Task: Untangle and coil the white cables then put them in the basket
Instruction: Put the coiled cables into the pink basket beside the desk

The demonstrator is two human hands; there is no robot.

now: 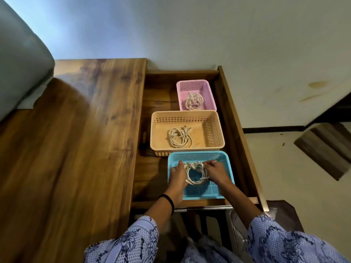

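Both my hands are in the blue basket [227, 168], left hand [177, 174] and right hand [216, 172] pinching opposite sides of the white cable coil [195, 172]. It looks light, limp and springy; I'd grip across the bundled loops.

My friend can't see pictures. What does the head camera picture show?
Two hands, left hand and right hand, hold a coiled white cable inside a blue basket in an open wooden drawer. Behind it sit an orange basket and a pink basket, each holding a coiled cable.
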